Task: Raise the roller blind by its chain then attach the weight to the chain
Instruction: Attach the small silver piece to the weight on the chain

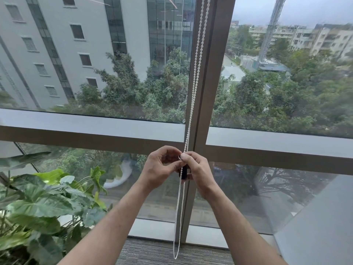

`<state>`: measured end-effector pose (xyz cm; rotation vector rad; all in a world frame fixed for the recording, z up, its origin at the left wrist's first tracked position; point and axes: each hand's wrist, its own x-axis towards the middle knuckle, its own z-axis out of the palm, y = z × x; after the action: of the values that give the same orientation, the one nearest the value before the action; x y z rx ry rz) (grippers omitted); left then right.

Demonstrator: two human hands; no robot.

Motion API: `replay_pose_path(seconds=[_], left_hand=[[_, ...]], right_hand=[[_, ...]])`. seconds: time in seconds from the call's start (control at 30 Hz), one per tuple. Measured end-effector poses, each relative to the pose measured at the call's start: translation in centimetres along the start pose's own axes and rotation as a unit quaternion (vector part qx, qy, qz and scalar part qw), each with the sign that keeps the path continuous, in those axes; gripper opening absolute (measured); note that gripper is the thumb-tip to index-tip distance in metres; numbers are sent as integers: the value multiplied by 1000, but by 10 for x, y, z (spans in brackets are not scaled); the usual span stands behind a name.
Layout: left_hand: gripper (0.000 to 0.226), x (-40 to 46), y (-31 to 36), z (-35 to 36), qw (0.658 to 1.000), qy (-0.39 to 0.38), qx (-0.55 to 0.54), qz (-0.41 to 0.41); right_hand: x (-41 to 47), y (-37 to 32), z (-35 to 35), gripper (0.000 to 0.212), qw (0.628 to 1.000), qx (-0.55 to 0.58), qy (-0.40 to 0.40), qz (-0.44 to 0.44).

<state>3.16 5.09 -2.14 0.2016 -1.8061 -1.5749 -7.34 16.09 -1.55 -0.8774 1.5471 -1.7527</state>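
A white bead chain [195,77] hangs as a double strand in front of the vertical window post and loops down to the carpet. My left hand [159,169] and my right hand [196,170] meet at the chain at the height of the lower crossbar. Between them is a small black weight [183,173] with a metal ring [180,157] at its top. My right fingers pinch the ring and chain while the weight lies against my right palm. My left fingers curl beside the ring and touch it. The blind itself is out of view.
A large leafy plant [44,203] stands at the lower left, close to my left forearm. The window frame's crossbar [95,134] runs across the view. Grey carpet [152,253] lies below. A grey wall [324,226] angles in at the lower right.
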Motion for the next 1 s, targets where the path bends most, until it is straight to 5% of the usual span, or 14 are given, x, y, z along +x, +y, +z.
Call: replay_pose_path(seconds=[0.37,1.0], left_hand=[[21,-15,-13,3,995,-35,53,-74],[8,-39,-41,16,980,-35,151,-123]], right_hand=[[-4,30,-28,35,997,-29,-64,22],[-31,95,-35,25,983,-181,1,34]])
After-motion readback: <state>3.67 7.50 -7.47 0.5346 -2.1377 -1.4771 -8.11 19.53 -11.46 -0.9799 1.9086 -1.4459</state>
